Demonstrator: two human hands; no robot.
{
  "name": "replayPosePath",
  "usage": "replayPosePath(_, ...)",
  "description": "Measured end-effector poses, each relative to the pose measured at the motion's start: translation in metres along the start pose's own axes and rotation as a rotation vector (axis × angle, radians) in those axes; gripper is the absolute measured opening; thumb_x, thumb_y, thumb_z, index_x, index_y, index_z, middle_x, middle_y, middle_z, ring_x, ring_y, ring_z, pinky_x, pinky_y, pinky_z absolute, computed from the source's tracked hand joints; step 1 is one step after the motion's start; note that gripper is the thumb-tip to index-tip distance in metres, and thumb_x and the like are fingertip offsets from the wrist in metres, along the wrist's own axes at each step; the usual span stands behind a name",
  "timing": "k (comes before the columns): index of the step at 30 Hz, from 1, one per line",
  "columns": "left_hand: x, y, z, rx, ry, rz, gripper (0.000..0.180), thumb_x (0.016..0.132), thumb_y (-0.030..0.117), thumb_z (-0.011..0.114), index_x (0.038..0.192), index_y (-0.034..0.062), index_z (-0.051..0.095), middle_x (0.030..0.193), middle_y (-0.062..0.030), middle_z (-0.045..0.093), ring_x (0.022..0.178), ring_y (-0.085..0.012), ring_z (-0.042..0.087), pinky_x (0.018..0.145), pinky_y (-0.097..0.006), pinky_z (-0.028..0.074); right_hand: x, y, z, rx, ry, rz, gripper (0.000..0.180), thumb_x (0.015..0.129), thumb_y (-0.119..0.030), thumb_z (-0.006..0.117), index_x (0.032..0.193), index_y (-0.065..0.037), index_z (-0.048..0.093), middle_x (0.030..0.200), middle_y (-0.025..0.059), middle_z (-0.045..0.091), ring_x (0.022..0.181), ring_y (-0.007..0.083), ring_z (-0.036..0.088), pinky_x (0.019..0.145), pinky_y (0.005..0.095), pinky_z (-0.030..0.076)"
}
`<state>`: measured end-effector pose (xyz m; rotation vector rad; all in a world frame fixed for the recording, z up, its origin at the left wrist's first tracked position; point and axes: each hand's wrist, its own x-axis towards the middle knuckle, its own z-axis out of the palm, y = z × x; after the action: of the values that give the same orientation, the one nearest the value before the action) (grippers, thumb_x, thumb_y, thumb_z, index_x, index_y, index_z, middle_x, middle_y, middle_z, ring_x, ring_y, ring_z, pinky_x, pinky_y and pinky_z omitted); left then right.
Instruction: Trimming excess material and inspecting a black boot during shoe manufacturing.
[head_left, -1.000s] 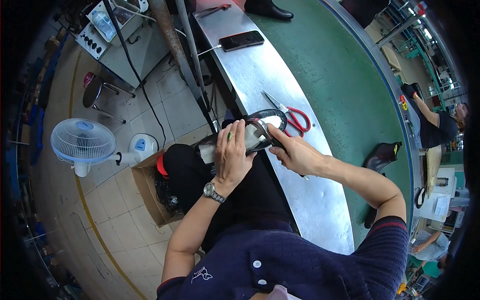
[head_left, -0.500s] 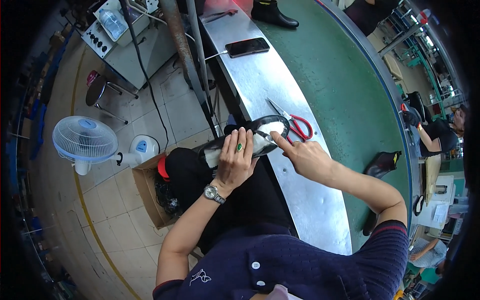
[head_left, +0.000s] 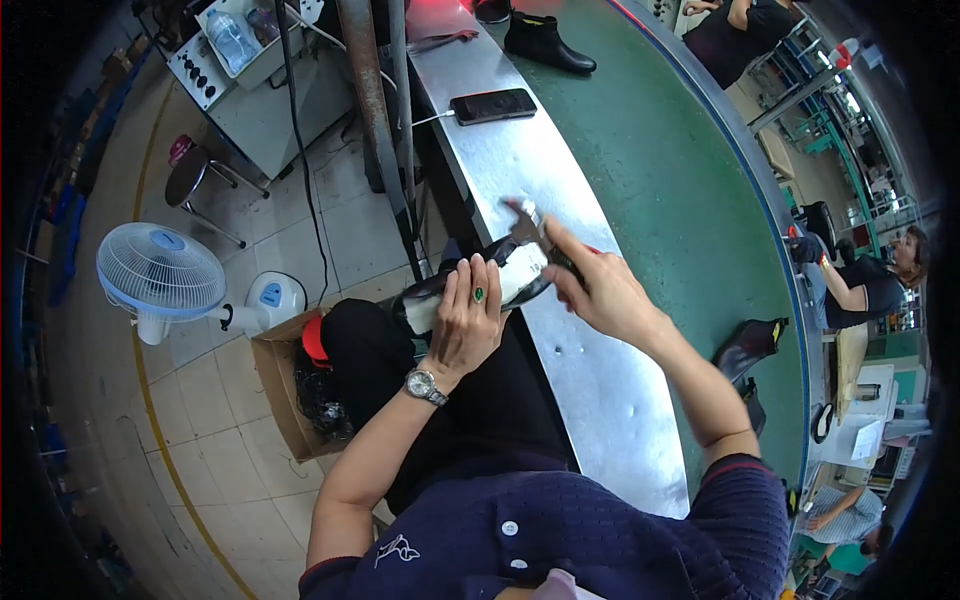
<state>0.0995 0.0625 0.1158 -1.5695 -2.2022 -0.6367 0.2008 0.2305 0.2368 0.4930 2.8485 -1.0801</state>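
A black boot [head_left: 520, 273] lies across my thigh and the bench edge, its pale underside turned up. My left hand [head_left: 467, 318] presses on its middle, fingers together and straight, holding it in place. The wrist wears a watch. Above the toe end, my right hand [head_left: 615, 295] is closed round a hammer [head_left: 524, 225]; motion blurs the hammer's head, and most of its handle is hidden in the hand. Whether the hammer touches the boot I cannot tell. Behind my right hand only a bit of red shows.
A metal bench [head_left: 625, 410] runs past my right side, with a phone [head_left: 493, 106] on a cable. Beyond it, a green conveyor belt [head_left: 665, 160] carries a boot [head_left: 548, 43] and another boot [head_left: 752, 345]. At left stand a fan [head_left: 162, 270] and a cardboard box [head_left: 280, 385].
My right hand has shifted from a finger at the boot's toe to the hammer raised above it. It now hides the red-handled scissors. My left hand stays on the boot.
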Motion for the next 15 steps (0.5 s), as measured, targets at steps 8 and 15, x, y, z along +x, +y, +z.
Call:
replayPosePath(8,0.001,0.002,-0.003,0.024,-0.028,-0.008,0.068,0.073,0.02,0.075,0.128,-0.0111,0.05,0.128,-0.0298,0.052,0.114,-0.0426,0.055,0.1,-0.045,0.043,0.011,0.012,0.003,-0.114,-0.014,-0.017,0.057,0.092,-0.016,0.057,0.144,-0.011,0.033,0.068,0.0217,0.062,0.069,0.0417,0.063,0.066,0.05,0.046)
replayPosePath(15,0.005,-0.001,0.0,-0.003,-0.01,-0.02,0.068,0.074,0.018,0.074,0.13,-0.011,0.047,0.13,-0.0303,0.05,0.116,-0.0437,0.052,0.101,-0.046,0.042,0.015,0.024,0.015,-0.154,-0.087,0.028,0.056,0.092,-0.017,0.057,0.143,-0.011,0.034,0.068,0.0239,0.062,0.063,0.0435,0.061,0.062,0.0505,0.045)
